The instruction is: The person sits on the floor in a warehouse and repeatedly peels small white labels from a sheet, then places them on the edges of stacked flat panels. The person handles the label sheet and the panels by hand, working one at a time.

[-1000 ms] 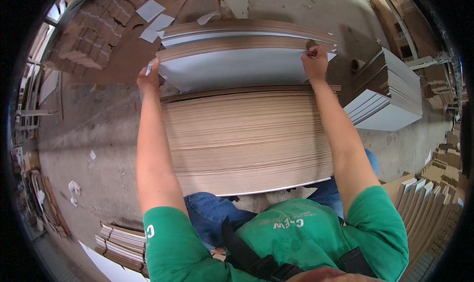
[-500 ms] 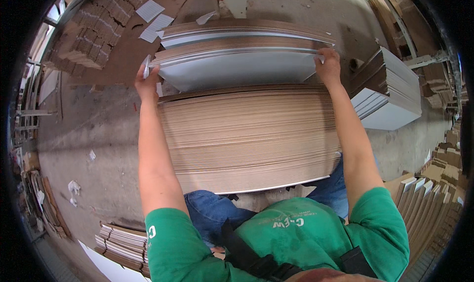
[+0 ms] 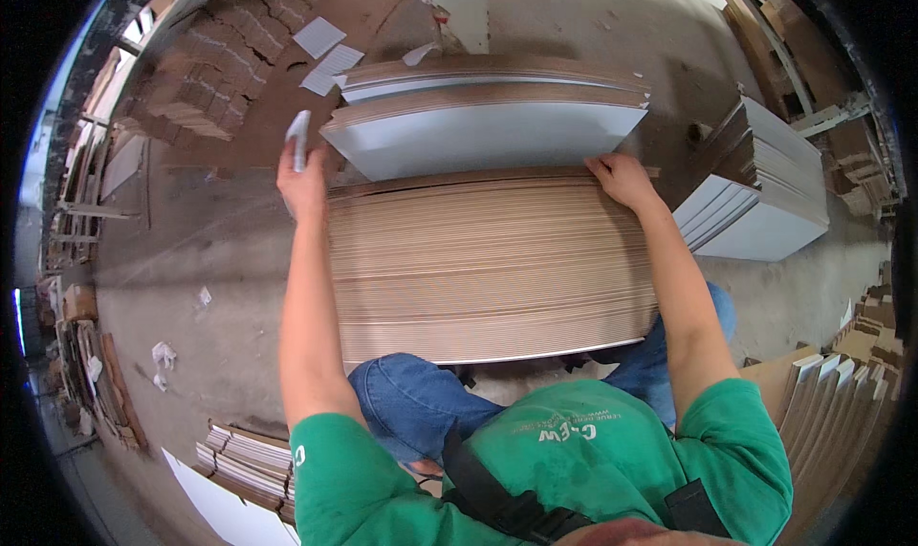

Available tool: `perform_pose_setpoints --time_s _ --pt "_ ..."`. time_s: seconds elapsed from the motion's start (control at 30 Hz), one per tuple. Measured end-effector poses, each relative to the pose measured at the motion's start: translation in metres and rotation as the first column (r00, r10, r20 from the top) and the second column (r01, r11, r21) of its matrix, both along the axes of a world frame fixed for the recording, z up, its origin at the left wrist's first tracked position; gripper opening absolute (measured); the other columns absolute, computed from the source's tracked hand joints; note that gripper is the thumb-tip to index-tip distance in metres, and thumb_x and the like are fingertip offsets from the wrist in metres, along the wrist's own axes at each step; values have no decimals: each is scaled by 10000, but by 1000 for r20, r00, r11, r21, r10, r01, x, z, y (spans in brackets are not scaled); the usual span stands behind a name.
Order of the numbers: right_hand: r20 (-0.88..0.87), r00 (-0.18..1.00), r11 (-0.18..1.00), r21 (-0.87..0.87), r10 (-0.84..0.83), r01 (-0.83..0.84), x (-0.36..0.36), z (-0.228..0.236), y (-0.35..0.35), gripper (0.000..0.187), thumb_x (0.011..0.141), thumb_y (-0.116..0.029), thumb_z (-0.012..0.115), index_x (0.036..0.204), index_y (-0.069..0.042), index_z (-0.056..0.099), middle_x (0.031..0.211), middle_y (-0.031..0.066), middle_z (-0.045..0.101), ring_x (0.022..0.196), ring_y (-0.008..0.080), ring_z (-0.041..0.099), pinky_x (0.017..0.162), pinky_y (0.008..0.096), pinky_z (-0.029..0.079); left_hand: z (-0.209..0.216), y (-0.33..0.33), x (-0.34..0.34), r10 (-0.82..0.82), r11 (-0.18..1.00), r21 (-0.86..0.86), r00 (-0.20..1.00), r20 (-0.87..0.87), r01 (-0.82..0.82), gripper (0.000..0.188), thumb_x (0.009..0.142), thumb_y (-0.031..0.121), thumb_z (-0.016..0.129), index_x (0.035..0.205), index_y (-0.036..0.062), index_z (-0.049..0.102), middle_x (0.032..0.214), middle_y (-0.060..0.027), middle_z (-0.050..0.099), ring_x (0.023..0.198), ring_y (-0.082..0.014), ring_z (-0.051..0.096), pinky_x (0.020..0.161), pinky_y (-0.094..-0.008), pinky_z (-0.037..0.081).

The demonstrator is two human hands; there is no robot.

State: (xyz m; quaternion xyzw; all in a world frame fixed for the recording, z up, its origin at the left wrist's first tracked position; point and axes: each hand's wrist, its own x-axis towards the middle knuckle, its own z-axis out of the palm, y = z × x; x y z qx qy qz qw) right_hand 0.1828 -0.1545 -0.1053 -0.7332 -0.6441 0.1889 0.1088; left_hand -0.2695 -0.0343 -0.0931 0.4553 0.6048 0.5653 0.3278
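A thick row of brown cardboard sheets (image 3: 492,269) stands on edge between my knees. Beyond it leans a second bundle with a white front sheet (image 3: 478,140). My left hand (image 3: 304,190) is closed on a small white folded piece (image 3: 300,140), left of the bundle; whether it is paper or cloth is unclear. My right hand (image 3: 623,179) bends over the far right edge of the brown row, thumb and fingers closed at the rim of the farthest sheet.
Stacked brown cardboard (image 3: 206,77) lies at the far left, with loose white sheets (image 3: 331,68) near it. A pile of white-faced boards (image 3: 765,187) stands at the right. More boards (image 3: 832,403) lean at the near right. White scraps (image 3: 163,356) litter the floor at left.
My right hand has left the top edge of the white-fronted bundle and come nearer, onto the brown row. My left hand has moved slightly away from the bundle, still with the white piece.
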Motion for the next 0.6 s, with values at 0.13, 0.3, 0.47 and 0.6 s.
perform_pose_setpoints --time_s 0.13,0.3,0.47,0.6 --pt "-494 866 993 32 -79 109 -41 55 -15 392 882 -387 494 1036 -46 611 912 143 626 795 248 596 722 324 473 65 -74 53 -305 945 -76 941 144 318 400 735 90 697 1112 19 581 992 -68 617 808 -113 578 789 -241 436" --pt "-995 57 984 -94 -87 -149 -103 127 -54 438 916 -406 420 1117 -44 563 965 84 599 807 157 576 705 273 467 135 -163 110 -600 726 -135 717 355 675 272 783 58 632 1045 -7 593 948 -120 632 824 -210 635 742 -290 500" --pt "-993 -82 994 -76 -82 -74 -102 140 -74 429 933 -363 390 1022 4 593 952 102 605 838 173 573 740 286 449 144 -196 140 -657 684 -32 636 405 728 225 809 60 599 1022 -15 599 1040 -148 596 845 -215 626 727 -306 503" --pt "-959 -219 984 -177 -181 -35 -93 144 -85 396 929 -328 406 964 7 614 932 97 610 837 175 561 744 287 440 129 -225 163 -766 620 60 588 259 782 253 849 109 558 1063 -25 563 1071 -149 576 897 -204 590 746 -298 486"
